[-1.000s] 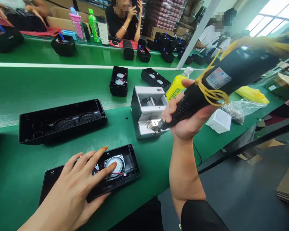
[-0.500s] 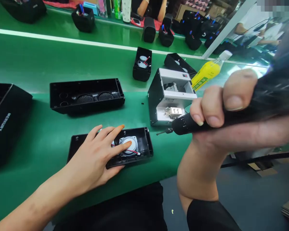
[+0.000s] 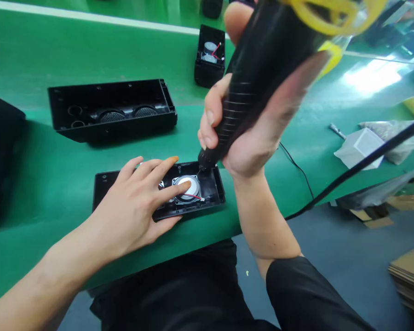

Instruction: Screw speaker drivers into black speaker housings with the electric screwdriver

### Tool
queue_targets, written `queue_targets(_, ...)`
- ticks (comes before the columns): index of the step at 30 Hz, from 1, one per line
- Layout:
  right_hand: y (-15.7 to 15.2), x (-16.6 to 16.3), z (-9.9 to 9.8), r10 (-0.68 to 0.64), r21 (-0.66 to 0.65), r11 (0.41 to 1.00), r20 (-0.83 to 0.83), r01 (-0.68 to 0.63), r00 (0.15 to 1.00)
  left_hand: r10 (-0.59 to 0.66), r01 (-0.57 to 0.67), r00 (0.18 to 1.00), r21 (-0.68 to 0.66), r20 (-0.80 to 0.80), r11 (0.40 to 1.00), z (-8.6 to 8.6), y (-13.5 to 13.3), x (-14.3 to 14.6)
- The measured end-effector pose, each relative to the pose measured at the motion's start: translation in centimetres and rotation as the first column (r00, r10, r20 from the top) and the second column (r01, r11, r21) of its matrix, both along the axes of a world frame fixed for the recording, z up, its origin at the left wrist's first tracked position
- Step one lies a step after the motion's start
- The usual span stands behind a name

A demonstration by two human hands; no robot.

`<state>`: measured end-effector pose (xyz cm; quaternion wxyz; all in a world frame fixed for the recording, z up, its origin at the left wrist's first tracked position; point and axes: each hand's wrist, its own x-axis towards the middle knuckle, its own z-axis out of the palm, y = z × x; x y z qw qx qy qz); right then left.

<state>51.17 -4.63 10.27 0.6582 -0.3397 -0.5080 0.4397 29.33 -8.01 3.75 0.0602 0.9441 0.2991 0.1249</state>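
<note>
A black speaker shell point(image 3: 214, 191) lies near the front edge of the green bench. A round silver speaker driver point(image 3: 188, 188) with a red wire sits in its right end. My left hand point(image 3: 138, 209) lies flat on the shell, fingers spread, index fingertip on the driver. My right hand point(image 3: 241, 138) is wrapped round a black electric screwdriver point(image 3: 258, 69), held nearly upright. Its tip points down at the shell's upper right corner, beside the driver. Yellow cord point(image 3: 334, 14) loops round the tool's top.
A second, larger black housing point(image 3: 110, 110) with two grilles lies behind. A small black box with two drivers point(image 3: 209, 57) stands further back. A white box point(image 3: 360, 145), a plastic bag and a black cable point(image 3: 362, 163) are at the right. Cardboard lies on the floor.
My right hand has brought the screwdriver from the grey screw feeder down and left onto the shell's corner. The view has tilted down. My left hand has stayed on the shell.
</note>
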Motion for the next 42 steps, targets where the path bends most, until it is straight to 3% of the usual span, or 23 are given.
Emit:
queue_targets(7,2.3,0.6,-2.6,0.18,0.232,0.957,-0.007,-0.174,0.984,-0.009,0.009,1.0,0.006,-0.001,1.0,-0.3,0.1,-0.2)
queue_targets(13,1.3,0.0,-2.5,0.118,0.085,0.99,-0.077,-0.112,0.99,-0.015,0.015,1.0,0.018,0.0,1.0,-0.4,0.1,-0.3)
queue_targets(22,2.0,-0.5,-3.6,0.122,0.127,0.986,-0.146,-0.103,0.982,-0.029,0.029,1.0,0.022,0.001,0.999,-0.2,0.1,-0.4)
queue_targets(27,1.4,-0.3,-3.3,0.15,0.095,0.986,-0.108,-0.14,0.983,-0.02,0.02,1.0,0.019,-0.008,1.0,-0.2,0.1,-0.2)
queue_targets(31,0.9,-0.8,-3.2,0.104,0.066,0.993,-0.134,-0.096,0.986,-0.027,0.027,1.0,0.023,-0.011,0.999,-0.3,0.2,-0.3)
queue_targets(35,0.6,-1.1,-3.1,0.168,0.042,0.985,-0.067,-0.165,0.984,-0.046,0.046,0.999,0.034,-0.012,0.998,-0.1,0.4,-0.4)
queue_targets(42,1.0,-1.1,-4.3,0.266,0.213,0.943,-0.014,-0.257,0.964,-0.055,0.056,0.998,0.041,-0.029,0.998,-0.1,0.4,-0.4)
